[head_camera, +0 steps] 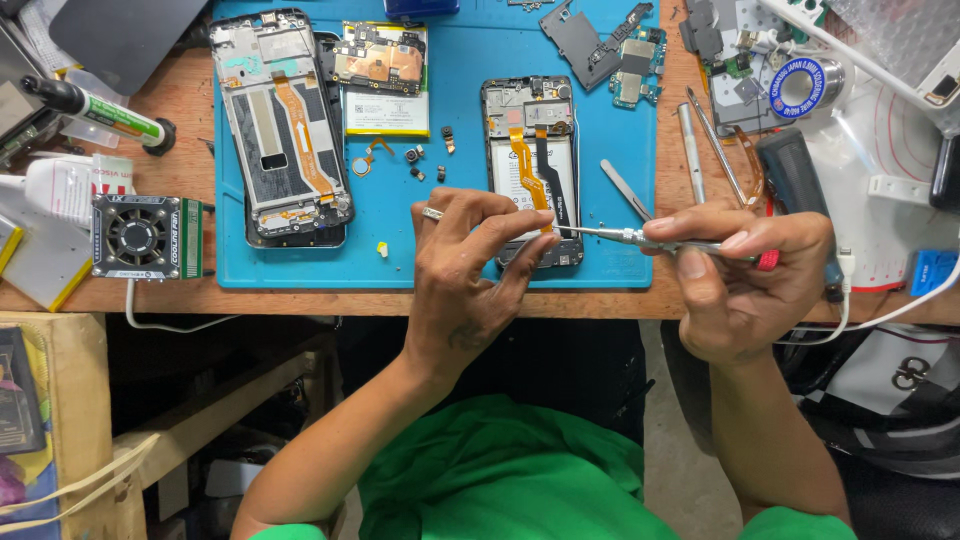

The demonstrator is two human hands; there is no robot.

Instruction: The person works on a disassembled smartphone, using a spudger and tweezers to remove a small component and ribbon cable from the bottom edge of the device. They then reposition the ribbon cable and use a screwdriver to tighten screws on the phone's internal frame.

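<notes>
An opened phone (532, 150) with orange and black flex cables lies on the blue work mat (440, 250). My right hand (745, 275) holds a thin metal screwdriver (650, 238) level, its tip pointing left. My left hand (470, 270), with a ring on one finger, pinches at the screwdriver's tip just above the phone's lower end. A second opened phone frame (285, 125) with an orange flex lies on the mat's left part, next to a battery with a circuit board (385, 80).
Small loose parts (415, 155) lie between the two phones. Tweezers (625, 188) and metal tools (705, 140) rest at the mat's right edge. A small fan unit (145, 237) and a glue tube (95, 108) sit at the left. A solder spool (805, 85) is at the back right.
</notes>
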